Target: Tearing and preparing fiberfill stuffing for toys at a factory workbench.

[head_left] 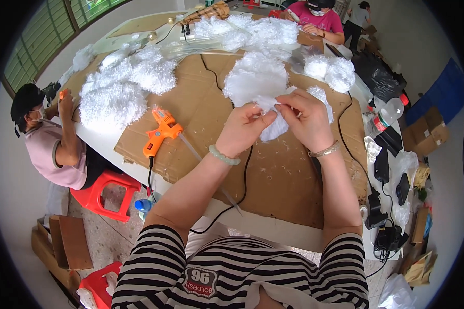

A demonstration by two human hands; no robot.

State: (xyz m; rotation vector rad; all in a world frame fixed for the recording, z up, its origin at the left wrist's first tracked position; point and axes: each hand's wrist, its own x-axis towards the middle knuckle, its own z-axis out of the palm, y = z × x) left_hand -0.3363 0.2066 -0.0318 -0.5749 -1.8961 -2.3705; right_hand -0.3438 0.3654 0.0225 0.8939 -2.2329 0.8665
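Observation:
Both my hands are raised over the cardboard (283, 175), close together. My left hand (243, 126) pinches a piece of thin white fabric (273, 129), fingers closed. On the same fabric, at its upper edge, the fingers of my right hand (309, 116) are closed too. A fluffy white tinsel-like piece (258, 77) lies just beyond my hands; I cannot tell whether the fabric is joined to it. To the left of my left hand an orange hot glue gun (162, 131) rests on the cardboard, with a long clear glue stick (206, 167) coming out of its back.
Several fluffy white pieces (118, 98) are heaped at the left, more (330, 72) at the right. Black cables (345, 123) cross the cardboard. A plastic bottle (386, 116) and power adapters (381, 165) line the right side. One person (51, 139) sits at the left, another (319, 20) at the far end.

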